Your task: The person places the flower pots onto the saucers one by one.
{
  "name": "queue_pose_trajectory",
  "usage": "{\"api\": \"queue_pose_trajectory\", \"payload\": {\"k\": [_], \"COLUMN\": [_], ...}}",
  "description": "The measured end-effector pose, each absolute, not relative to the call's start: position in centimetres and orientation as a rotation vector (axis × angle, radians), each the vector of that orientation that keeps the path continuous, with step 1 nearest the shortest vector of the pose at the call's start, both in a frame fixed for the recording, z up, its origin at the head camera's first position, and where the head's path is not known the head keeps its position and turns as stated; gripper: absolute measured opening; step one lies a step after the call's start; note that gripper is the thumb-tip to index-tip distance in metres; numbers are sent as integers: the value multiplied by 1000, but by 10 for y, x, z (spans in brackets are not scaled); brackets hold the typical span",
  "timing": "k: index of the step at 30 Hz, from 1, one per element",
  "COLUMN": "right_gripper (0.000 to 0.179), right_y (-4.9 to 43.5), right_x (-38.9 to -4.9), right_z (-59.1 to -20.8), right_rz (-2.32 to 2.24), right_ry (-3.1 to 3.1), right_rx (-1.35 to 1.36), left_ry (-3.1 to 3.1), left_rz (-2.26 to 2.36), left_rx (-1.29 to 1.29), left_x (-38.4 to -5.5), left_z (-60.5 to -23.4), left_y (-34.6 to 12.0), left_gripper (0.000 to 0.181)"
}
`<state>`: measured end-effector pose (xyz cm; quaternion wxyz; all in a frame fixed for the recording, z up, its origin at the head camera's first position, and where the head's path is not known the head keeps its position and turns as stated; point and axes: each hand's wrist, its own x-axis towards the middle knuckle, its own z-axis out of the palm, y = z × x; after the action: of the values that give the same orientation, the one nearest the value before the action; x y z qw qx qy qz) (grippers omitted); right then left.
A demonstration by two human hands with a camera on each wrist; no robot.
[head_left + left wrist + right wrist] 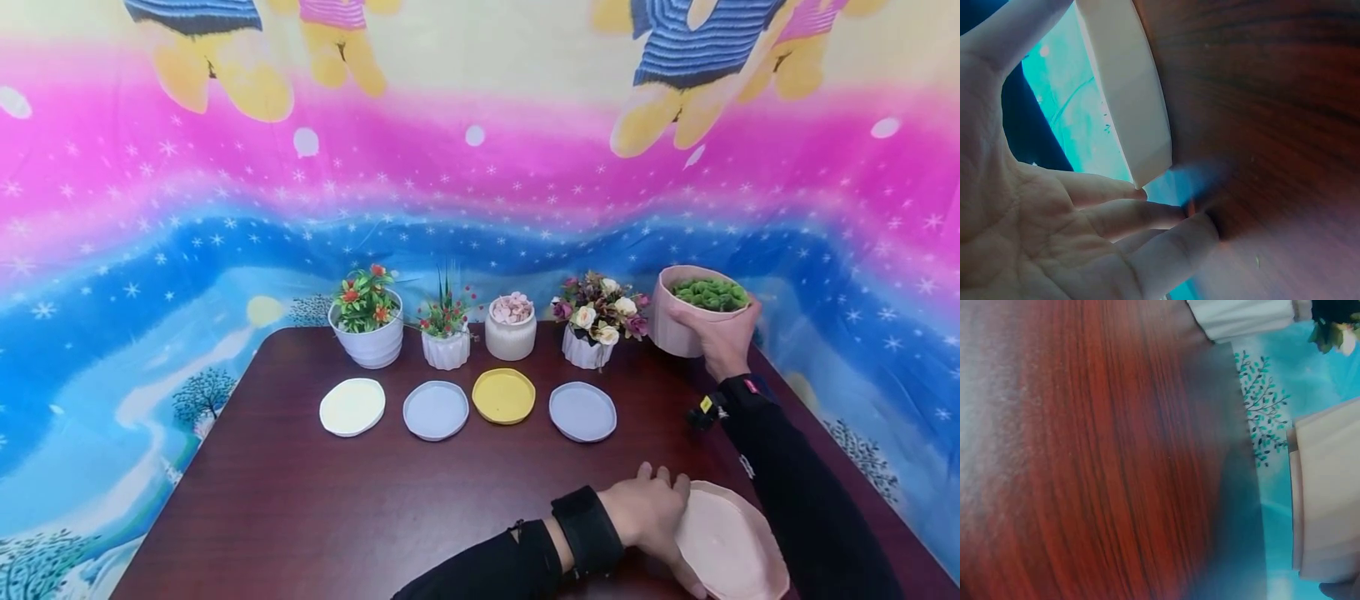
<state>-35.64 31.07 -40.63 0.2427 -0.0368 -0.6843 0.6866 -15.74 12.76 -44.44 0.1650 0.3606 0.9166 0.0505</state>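
Note:
At the table's back right, my right hand [726, 340] grips a pale pink flowerpot [673, 327] with a bushy green plant [708, 294] in it. The pot tilts, and in the right wrist view its base [1296, 512] is off the tabletop. My left hand [647, 515] is at the left edge of a large pale pink saucer [727, 542] near the front right. In the left wrist view its fingers [1135, 215] are spread and nearly straight, with a fingertip at the saucer's rim [1132, 94].
Potted plants line the back: red-flowered [367, 325], grassy with red berries [446, 342], pink-flowered [511, 329], and mixed roses [592, 333]. Before them lie a cream saucer [352, 407], two lavender saucers [436, 411] and a yellow saucer [503, 397]. A patterned cloth [480, 167] hangs behind the table.

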Motion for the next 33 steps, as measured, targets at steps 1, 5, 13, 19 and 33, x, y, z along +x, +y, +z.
{"api": "queue_pose_trajectory", "payload": {"k": [1, 5, 13, 19, 33], "right_gripper": [111, 113, 113, 114, 112], "right_y": [311, 314, 314, 315, 312], "right_x": [-356, -358, -356, -347, -330], "right_z": [-406, -409, -417, -418, -419], "right_rz": [1882, 1880, 1866, 1818, 1816], "right_ry": [-1868, -1869, -1872, -1899, -1900], "right_rx": [-90, -53, 1, -52, -11], "left_ry": [2613, 2618, 2620, 2614, 2628], "left_rz": [144, 147, 152, 141, 59], "left_rx": [1026, 1029, 1051, 1088, 1092], "left_x": [-157, -158, -160, -159, -157], "left_z": [-444, -444, -445, -445, -445], "left_y": [127, 127, 126, 126, 127], "left_gripper": [120, 119, 120, 121, 123]}}
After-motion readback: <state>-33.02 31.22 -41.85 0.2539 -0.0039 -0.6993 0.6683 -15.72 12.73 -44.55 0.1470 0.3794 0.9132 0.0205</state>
